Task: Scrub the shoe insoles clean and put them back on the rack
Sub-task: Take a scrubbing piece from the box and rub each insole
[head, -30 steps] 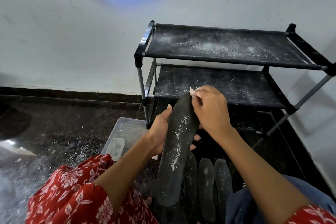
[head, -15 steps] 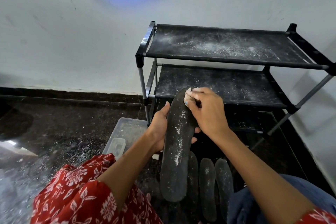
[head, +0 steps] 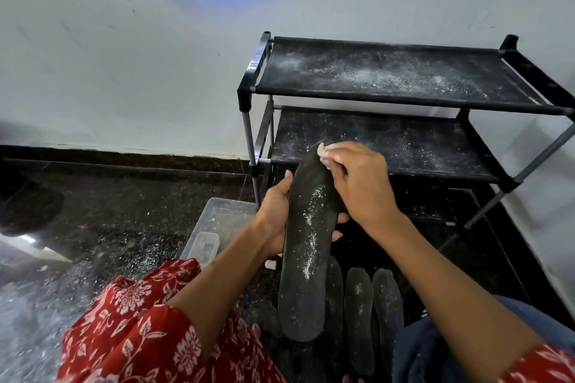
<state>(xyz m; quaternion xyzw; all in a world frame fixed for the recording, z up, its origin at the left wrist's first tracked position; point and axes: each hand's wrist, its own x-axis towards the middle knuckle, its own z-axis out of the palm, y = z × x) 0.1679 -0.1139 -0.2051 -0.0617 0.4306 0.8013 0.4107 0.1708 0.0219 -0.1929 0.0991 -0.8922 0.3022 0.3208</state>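
Centre of view, in front of the rack (head: 404, 102): one dark insole (head: 308, 242) held up lengthwise, toe end toward the rack, heel end toward the body, streaked with white powder along its middle. Left hand (head: 275, 221): grips the insole from beneath at mid-length, thumb laid up the left edge, fingertips curled round and showing at the right edge. Right hand (head: 361, 183): fingers curled, pinching one small white pad (head: 323, 154) against the toe end of the insole. Floor below, between the knees: three further insoles (head: 359, 317) lying side by side, lengthwise, the leftmost partly hidden behind the held one. Rack: two black shelves visible, both dusted with white powder, neither carrying an insole. Floor at the left foot of the rack: one clear plastic tray (head: 227, 214), one smaller clear container (head: 203, 246) at its near corner. Just beside the left wrist, on the floor: one small white object (head: 271, 265), identity not discernible.
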